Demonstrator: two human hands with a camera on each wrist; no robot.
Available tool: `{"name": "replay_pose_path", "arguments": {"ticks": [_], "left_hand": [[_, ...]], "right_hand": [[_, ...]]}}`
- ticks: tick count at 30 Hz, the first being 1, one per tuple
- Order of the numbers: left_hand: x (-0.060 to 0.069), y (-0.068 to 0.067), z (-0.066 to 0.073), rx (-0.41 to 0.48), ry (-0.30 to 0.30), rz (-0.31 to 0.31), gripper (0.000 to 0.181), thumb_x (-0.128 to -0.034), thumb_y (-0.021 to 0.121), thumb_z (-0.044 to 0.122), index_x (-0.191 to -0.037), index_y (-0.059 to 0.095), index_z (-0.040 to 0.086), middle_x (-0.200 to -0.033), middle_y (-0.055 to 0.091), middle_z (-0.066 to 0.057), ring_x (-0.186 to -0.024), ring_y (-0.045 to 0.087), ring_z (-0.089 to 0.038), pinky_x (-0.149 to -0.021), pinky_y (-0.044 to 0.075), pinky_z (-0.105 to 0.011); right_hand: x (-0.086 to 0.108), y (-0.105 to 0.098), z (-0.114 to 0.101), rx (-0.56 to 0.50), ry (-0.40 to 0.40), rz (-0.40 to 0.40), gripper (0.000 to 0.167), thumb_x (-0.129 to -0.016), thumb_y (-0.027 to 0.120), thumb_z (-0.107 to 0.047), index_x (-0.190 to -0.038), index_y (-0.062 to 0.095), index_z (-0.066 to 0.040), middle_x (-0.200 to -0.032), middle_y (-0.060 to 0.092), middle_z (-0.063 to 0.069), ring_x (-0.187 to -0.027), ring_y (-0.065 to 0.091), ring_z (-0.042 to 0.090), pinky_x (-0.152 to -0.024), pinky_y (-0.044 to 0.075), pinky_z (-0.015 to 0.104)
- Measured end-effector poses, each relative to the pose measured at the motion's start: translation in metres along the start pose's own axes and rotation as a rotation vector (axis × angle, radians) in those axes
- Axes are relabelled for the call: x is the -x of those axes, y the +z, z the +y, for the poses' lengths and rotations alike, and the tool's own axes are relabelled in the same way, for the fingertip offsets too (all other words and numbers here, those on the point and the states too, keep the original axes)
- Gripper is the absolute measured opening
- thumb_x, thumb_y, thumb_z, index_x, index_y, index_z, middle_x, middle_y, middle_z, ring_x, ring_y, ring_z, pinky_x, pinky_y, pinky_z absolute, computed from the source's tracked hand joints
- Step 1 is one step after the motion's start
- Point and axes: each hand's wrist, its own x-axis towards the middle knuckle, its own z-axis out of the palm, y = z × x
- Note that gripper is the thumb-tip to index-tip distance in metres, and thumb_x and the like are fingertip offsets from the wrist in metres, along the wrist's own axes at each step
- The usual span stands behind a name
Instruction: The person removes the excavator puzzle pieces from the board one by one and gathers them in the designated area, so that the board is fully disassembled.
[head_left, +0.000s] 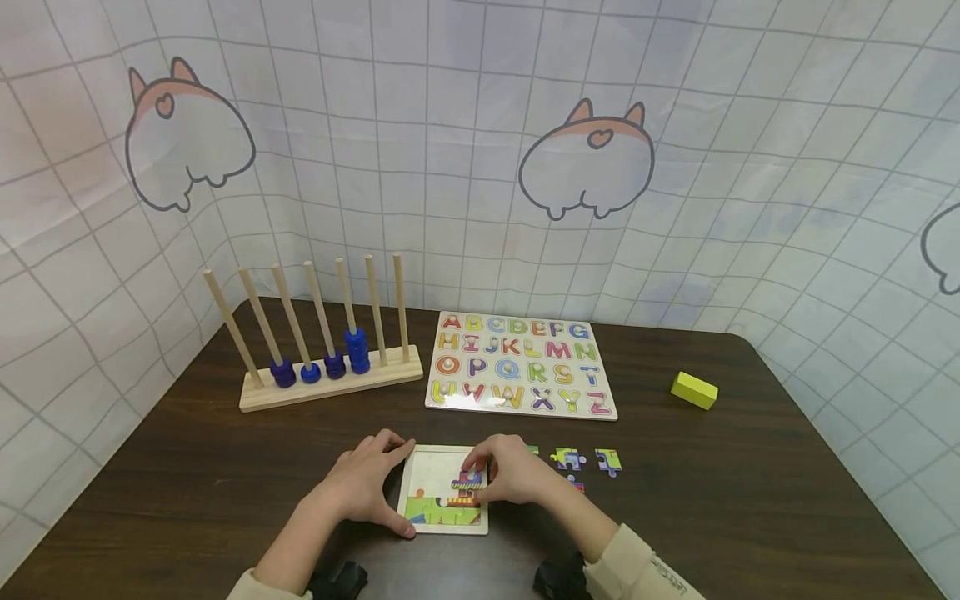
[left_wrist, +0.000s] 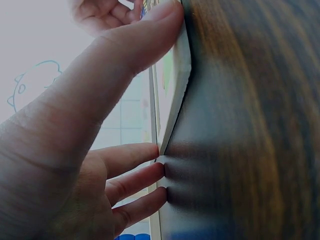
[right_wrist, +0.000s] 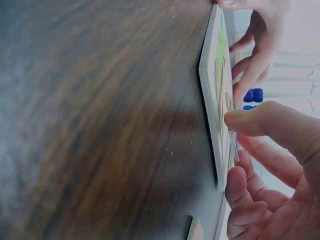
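A square wooden puzzle tray [head_left: 442, 530] lies on the dark table, with green pieces [head_left: 442, 512] fitted along its near side. My left hand [head_left: 363, 483] steadies the tray at its left edge, thumb at the near corner and fingers spread towards the far corner. In the left wrist view the fingers [left_wrist: 135, 177] look fairly straight against edge and table. My right hand [head_left: 517, 473] pinches a purple jigsaw piece [head_left: 468, 480] over the tray's right side. The right wrist view shows this piece [right_wrist: 234, 142] edge-on, tilted against the tray; whether it is seated is hidden.
Loose jigsaw pieces [head_left: 568, 458] lie right of the tray, some partly behind my right forearm. Farther back stand a peg rack [head_left: 337, 387] with blue beads and an alphabet board [head_left: 521, 367]. A yellow block [head_left: 694, 390] sits at right. A patterned curtain [head_left: 465, 167] backs the table.
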Motion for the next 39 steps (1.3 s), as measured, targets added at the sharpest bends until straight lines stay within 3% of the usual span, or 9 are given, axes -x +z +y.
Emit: {"name": "replay_pose_path", "arguments": {"ticks": [6, 27, 39], "left_hand": [[0.0, 0.001, 0.0, 0.0, -0.003, 0.0, 0.11, -0.0457, 0.083, 0.059, -0.135, 0.045, 0.008, -0.122, 0.043, -0.005, -0.107, 0.041, -0.024, -0.085, 0.037, -0.051], [0.001, 0.0, 0.001, 0.005, 0.001, 0.0, 0.109, -0.0461, 0.083, 0.058, -0.136, 0.045, 0.008, -0.123, 0.042, -0.005, -0.109, 0.041, -0.025, -0.085, 0.037, -0.052], [0.002, -0.001, 0.0, 0.005, 0.006, -0.001, 0.109, -0.0468, 0.083, 0.058, -0.136, 0.044, 0.008, -0.123, 0.042, -0.005, -0.109, 0.041, -0.026, -0.085, 0.037, -0.052]], "right_hand": [[0.004, -0.003, 0.003, 0.003, 0.025, 0.002, 0.026, -0.067, 0.08, -0.011, -0.092, 0.07, -0.009, -0.077, 0.055, -0.003, -0.061, 0.046, 0.009, -0.055, 0.04, 0.021], [0.033, -0.02, 0.02, -0.014, -0.007, 0.096, 0.026, -0.067, 0.076, -0.005, -0.092, 0.071, -0.009, -0.081, 0.054, -0.002, -0.059, 0.048, 0.011, -0.054, 0.041, 0.024], [0.055, -0.033, 0.032, -0.037, 0.019, 0.114, 0.026, -0.068, 0.075, -0.003, -0.093, 0.069, -0.007, -0.082, 0.053, 0.002, -0.05, 0.045, 0.006, -0.041, 0.042, 0.025]]}}
